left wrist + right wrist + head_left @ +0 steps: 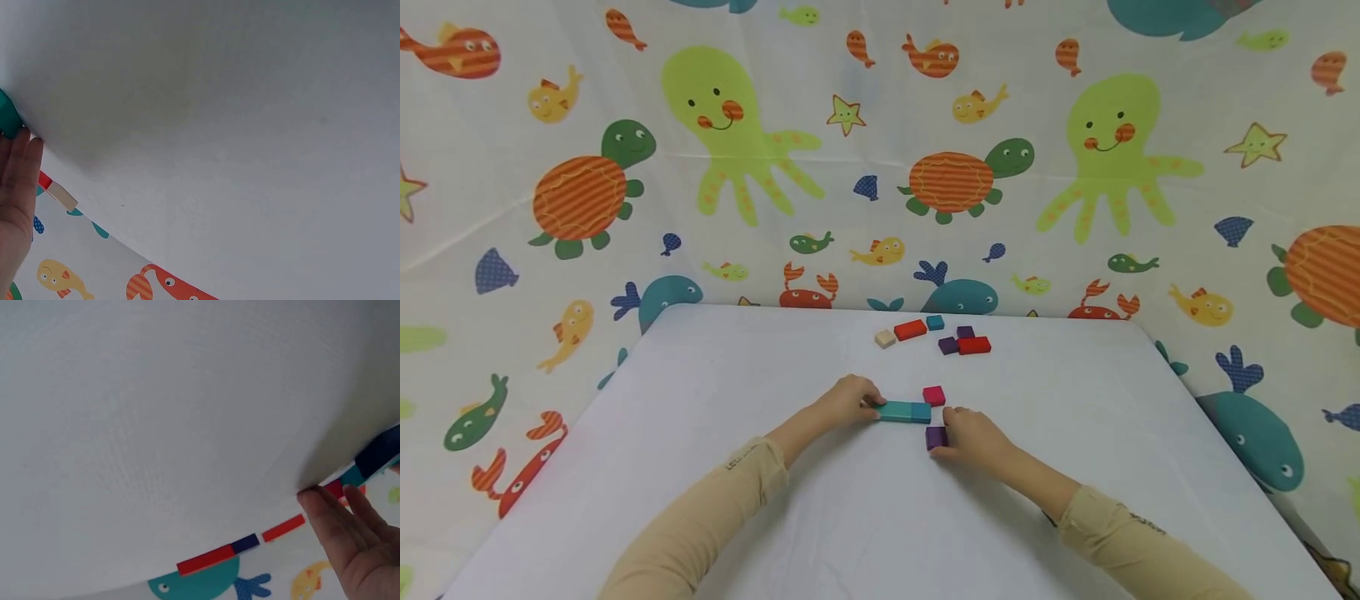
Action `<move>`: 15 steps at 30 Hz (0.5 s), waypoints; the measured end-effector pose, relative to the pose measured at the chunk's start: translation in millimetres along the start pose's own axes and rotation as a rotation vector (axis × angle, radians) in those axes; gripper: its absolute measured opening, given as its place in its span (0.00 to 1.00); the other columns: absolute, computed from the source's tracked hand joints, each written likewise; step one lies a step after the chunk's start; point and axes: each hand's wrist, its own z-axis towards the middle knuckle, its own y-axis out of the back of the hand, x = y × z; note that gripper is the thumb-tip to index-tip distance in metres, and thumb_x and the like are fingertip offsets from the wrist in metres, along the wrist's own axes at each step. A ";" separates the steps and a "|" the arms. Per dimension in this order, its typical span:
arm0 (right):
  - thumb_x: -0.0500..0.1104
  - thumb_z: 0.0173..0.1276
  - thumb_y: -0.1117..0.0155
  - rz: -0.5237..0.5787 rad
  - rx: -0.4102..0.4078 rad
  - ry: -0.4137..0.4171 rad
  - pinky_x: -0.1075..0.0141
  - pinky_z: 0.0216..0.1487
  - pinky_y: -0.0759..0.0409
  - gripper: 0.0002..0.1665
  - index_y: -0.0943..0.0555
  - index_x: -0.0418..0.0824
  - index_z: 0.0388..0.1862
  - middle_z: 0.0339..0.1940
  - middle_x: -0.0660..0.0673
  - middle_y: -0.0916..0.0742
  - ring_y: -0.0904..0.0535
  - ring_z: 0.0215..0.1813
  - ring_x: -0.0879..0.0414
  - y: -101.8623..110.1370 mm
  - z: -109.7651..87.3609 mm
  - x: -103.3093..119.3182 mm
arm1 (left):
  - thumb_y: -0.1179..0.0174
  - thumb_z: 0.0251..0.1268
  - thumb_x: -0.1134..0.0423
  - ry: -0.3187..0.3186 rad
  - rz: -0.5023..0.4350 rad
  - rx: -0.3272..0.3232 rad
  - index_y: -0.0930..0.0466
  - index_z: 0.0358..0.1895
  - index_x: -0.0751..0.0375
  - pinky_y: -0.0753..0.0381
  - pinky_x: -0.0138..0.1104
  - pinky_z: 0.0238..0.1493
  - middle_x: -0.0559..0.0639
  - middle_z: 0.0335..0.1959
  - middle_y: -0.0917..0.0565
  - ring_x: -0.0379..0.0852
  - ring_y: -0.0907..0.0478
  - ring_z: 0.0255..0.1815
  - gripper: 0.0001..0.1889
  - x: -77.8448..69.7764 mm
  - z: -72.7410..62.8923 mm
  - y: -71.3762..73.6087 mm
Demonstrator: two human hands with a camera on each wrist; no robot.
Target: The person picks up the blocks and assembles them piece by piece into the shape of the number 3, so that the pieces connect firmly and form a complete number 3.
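In the head view, my left hand (850, 402) pinches the left end of a long teal block (895, 411) between thumb and fingers. A short blue block (921, 413) adjoins that block's right end. Just beyond sits a pinkish-red block (933, 396). My right hand (976, 439) is around a purple block (936, 438) on the near side of the row, thumb at its near edge. Its other fingers extend past the block, spread from it, in the right wrist view. The left wrist view shows the left fingers (22, 165) against the teal block (9, 116).
Farther back on the white table (820, 517) lie a beige block (885, 338), two red blocks, one of them at the right (974, 345), a small teal block (935, 322) and two purple blocks. A sea-animal curtain (865, 225) hangs behind the table.
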 end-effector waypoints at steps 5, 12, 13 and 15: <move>0.42 0.51 0.25 0.019 0.024 0.034 0.62 0.43 0.18 0.21 0.22 0.38 0.42 0.33 0.45 0.17 0.23 0.35 0.56 7.6 0.6 -1.2 | 0.35 0.56 0.69 0.001 0.005 -0.008 0.16 0.43 0.66 0.19 0.35 0.48 0.55 0.42 0.14 0.46 0.18 0.43 0.11 -0.5 -0.9 -0.2; 0.44 0.51 0.25 0.013 0.001 0.061 0.64 0.40 0.20 0.18 0.22 0.39 0.36 0.30 0.47 0.18 0.27 0.32 0.57 8.0 3.4 -3.8 | 0.35 0.55 0.69 0.011 0.015 -0.016 0.16 0.43 0.65 0.19 0.35 0.48 0.55 0.42 0.14 0.46 0.18 0.44 0.11 0.0 0.2 -1.1; 0.44 0.51 0.25 0.015 -0.002 0.061 0.64 0.40 0.20 0.18 0.22 0.39 0.36 0.30 0.47 0.18 0.27 0.32 0.57 8.1 3.9 -3.9 | 0.35 0.56 0.69 0.013 0.013 -0.016 0.16 0.43 0.65 0.19 0.36 0.48 0.55 0.42 0.14 0.46 0.18 0.44 0.11 0.1 0.4 -1.2; 0.45 0.51 0.25 0.013 -0.006 0.064 0.64 0.40 0.20 0.18 0.21 0.39 0.36 0.29 0.47 0.19 0.27 0.32 0.57 7.8 4.9 -4.3 | 0.35 0.55 0.69 0.012 0.010 -0.017 0.16 0.43 0.66 0.19 0.36 0.49 0.55 0.42 0.14 0.47 0.18 0.44 0.11 0.5 0.6 -1.8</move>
